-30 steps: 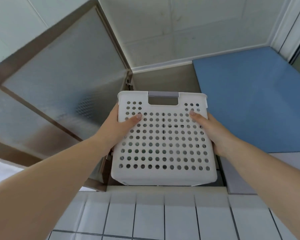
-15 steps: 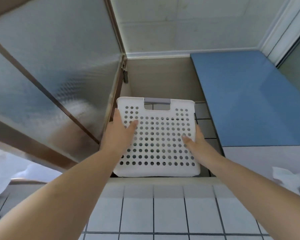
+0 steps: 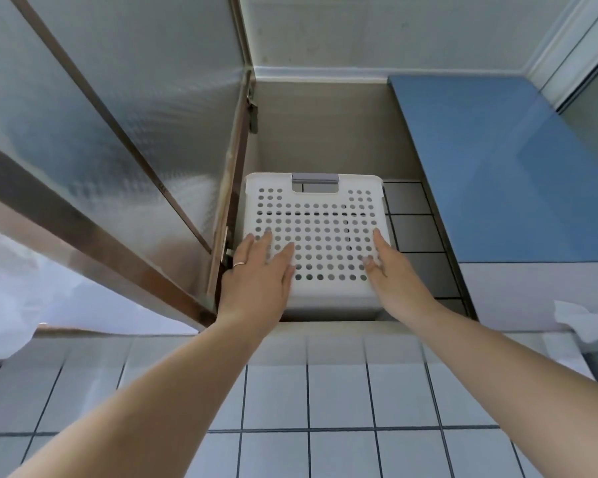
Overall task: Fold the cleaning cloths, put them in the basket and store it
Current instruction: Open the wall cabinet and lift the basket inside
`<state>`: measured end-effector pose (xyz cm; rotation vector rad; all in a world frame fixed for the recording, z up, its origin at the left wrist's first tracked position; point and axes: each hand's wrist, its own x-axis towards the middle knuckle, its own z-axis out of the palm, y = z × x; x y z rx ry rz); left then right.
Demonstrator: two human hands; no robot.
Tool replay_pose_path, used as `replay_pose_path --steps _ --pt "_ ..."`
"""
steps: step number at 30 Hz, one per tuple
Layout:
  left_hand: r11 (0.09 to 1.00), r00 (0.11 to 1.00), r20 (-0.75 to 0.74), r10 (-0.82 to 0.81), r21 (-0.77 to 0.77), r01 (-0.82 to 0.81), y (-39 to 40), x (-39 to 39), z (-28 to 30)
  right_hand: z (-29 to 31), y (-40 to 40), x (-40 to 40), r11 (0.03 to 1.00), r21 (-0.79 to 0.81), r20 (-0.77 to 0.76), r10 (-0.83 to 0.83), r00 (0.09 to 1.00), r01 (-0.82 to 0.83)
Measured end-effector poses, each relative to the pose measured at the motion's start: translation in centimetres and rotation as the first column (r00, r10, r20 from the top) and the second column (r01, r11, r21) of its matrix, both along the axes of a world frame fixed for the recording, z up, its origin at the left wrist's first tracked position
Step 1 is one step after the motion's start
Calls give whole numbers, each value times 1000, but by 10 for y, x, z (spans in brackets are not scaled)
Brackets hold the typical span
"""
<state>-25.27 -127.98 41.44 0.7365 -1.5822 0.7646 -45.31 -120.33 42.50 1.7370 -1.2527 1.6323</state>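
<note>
A white perforated plastic basket (image 3: 320,215) with a grey handle at its top rim sits inside an open wall cabinet overhead, its holed front wall facing me. My left hand (image 3: 261,274) lies flat with straight fingers against the lower left of that wall. My right hand (image 3: 389,270) presses flat on the lower right edge. What the basket holds is hidden from here.
The cabinet's frosted glass door (image 3: 118,132) hangs open on the left. A blue closed cabinet door (image 3: 504,167) is to the right. White wall tiles (image 3: 325,408) run below the cabinet shelf. Crumpled white material (image 3: 587,322) shows at the right edge.
The basket has gone from held in the air by both hands, deeper into the cabinet onto the shelf. Both hands have let go of its sides and now lie flat on its front.
</note>
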Motion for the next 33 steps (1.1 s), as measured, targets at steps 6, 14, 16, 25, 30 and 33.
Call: replay_pose_path --steps 6,14,16,25,30,33 --pt "988 1000 15 -10 157 7 -11 -11 -5 -2 -13 -4 993 99 -37 -64 997 68" --pt "971 999 33 7 238 -14 -15 -22 -9 0 -23 -8 977 193 -52 -80 995 88" --pt "966 1000 17 -16 258 11 -16 -23 -8 2 -24 -8 973 205 -69 -98 993 110" --pt "961 995 -65 -75 263 90 -3 -20 -15 -10 -21 -5 987 1 -110 -160 981 161" --pt "930 924 -182 -337 87 357 24 -18 -46 -44 -9 0 977 -211 -234 -66 970 16" --pt "900 873 -305 -379 96 425 42 -8 -70 -60 -3 5 970 -210 -255 67 965 -123"
